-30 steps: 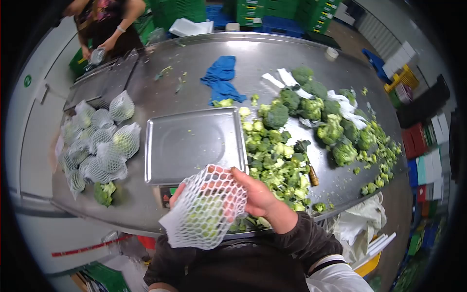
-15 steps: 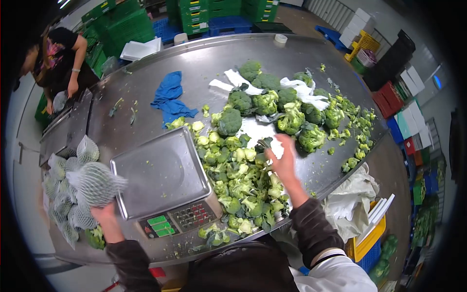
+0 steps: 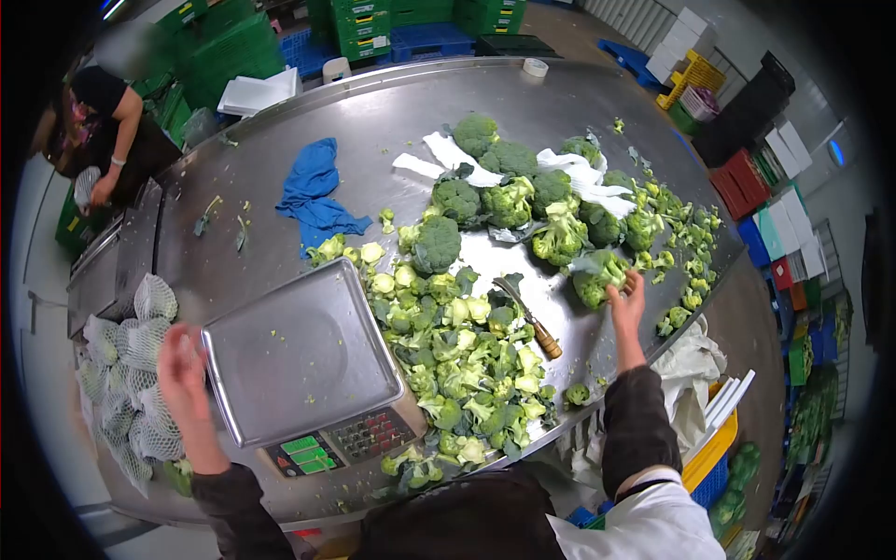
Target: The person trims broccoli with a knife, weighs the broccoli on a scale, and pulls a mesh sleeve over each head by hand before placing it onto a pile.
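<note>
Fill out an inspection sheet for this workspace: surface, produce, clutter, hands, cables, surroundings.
Surface: grey metal table, green leafy scraps scattered.
Job's things: heaped pale-green broccoli florets right of a rectangular silver scale tray; white mesh-wrapped bundles left of it; curved knife with brown wooden handle beside the florets.
Clutter: crumpled blue cloth beyond the tray.
Hands: bare left hand, blurred, open by the tray's left edge; bare right hand touching a green broccoli head, grip unclear.
Cables: nothing seen.
Surroundings: stacked green plastic crates beyond the table; co-worker at upper left.
</note>
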